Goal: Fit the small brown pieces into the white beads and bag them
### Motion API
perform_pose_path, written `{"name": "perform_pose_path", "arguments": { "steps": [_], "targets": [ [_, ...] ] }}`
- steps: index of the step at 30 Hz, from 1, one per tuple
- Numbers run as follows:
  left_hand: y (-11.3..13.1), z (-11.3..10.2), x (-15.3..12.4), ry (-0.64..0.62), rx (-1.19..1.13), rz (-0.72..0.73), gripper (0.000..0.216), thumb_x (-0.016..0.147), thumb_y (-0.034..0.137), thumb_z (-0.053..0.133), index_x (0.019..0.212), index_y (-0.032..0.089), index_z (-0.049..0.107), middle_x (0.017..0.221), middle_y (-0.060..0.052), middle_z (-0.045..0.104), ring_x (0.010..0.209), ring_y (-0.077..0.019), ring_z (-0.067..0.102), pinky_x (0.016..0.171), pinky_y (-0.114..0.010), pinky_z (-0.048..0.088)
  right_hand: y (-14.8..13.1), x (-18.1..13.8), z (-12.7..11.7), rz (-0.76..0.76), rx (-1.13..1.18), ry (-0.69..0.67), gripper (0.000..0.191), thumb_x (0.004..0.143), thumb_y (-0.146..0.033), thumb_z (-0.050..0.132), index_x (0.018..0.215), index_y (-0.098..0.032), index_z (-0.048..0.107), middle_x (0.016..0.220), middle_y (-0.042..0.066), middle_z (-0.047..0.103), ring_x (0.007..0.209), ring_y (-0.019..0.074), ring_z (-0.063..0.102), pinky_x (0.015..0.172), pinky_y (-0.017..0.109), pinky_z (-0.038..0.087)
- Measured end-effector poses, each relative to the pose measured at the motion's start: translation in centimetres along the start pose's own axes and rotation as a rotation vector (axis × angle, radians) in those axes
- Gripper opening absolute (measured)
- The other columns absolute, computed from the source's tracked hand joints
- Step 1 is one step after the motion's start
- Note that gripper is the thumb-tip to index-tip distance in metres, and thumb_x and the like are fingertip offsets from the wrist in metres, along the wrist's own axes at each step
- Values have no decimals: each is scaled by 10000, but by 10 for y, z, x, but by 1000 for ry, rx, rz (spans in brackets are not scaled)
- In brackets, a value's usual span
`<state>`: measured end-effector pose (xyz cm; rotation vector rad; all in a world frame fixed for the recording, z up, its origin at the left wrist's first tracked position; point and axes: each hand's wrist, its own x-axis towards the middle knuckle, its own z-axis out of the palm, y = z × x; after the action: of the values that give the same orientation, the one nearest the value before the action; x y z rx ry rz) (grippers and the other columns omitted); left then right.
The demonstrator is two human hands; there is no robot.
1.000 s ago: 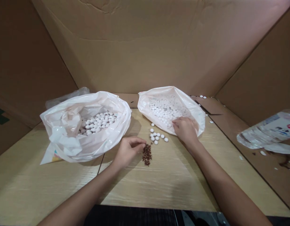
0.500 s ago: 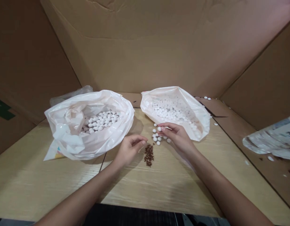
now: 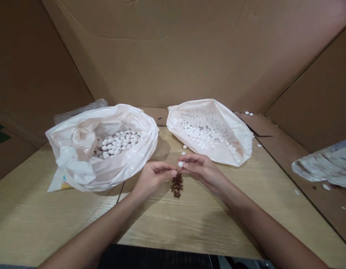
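Observation:
Between thumb and fingers of my right hand (image 3: 208, 172) is a small white ball (image 3: 180, 164). My left hand (image 3: 155, 176) is pinched just to the left of it, its fingertips nearly meeting the right hand's; whatever tiny thing it holds is too small to make out. Below the fingertips lies a pile of small reddish-brown pieces (image 3: 177, 185) on the table. A couple of loose white balls (image 3: 184, 147) rest beyond my right hand, which hides others.
An open white plastic bag (image 3: 128, 172) of white balls stands left, with brown bits among them. Another white bag (image 3: 173, 125) of white balls lies at back right. Cardboard walls (image 3: 173, 56) enclose the table (image 3: 161, 224). A clear plastic package (image 3: 324, 162) sits far right.
My right hand has moved left and toward me with the white ball, up to my left fingertips. The left hand has stayed nearly in place.

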<state>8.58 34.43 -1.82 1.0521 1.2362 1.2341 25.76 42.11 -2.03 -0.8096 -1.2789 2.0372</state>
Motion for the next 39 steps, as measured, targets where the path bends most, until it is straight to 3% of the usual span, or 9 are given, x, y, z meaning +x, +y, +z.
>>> {"name": "perform_pose_path", "arguments": {
  "steps": [5, 26, 39],
  "targets": [
    [-2, -1, 2, 0, -73, 6, 150, 689, 254, 760, 813, 171, 766, 845, -77, 770, 761, -183, 696, 799, -349, 549, -1, -1, 1, -5, -16, -43, 207, 676, -285, 802, 850, -209, 722, 811, 17, 711, 759, 140, 674, 797, 312, 520],
    [0, 0, 1, -49, -151, 10, 123, 685, 210, 771, 784, 155, 720, 780, -41, 759, 705, -136, 690, 738, -277, 538, -1, -2, 1, -10, -79, -81, 173, 682, -293, 797, 828, -209, 756, 758, 17, 717, 707, 121, 659, 713, 263, 517],
    [-2, 1, 1, -74, -200, 36, 143, 685, 198, 798, 776, 141, 703, 750, -20, 750, 677, -101, 680, 691, -207, 528, 0, -2, 0, -3, -91, -77, 186, 666, -287, 817, 825, -206, 764, 779, 30, 727, 724, 128, 667, 752, 282, 526]
  ]
}}
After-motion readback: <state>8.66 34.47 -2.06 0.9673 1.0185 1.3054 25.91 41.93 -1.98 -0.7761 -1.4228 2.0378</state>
